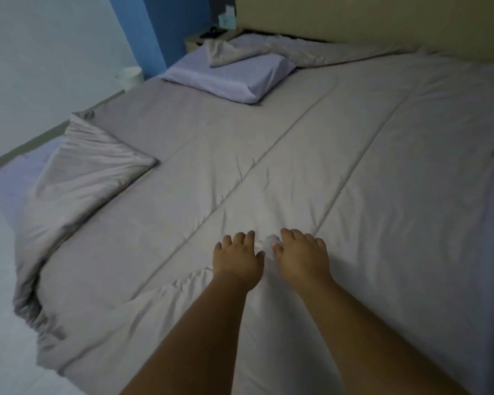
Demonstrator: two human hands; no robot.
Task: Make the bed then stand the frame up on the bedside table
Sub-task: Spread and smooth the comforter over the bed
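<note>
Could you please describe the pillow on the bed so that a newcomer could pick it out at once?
Start at the tall beige headboard and follow it to its left end, beside the small bedside table. There lies the pale lilac rectangular pillow, alone smooth and bluish against the grey quilted duvet, with a crumpled grey cloth draped across its far edge.

We see two bare forearms, with no sleeves, watches, bracelets or rings. The left hand (238,259) and right hand (300,255) are bare too, ungloved. Back from the short fingers (288,235), the wrists are uncovered, and the nails look short and plain.
</note>
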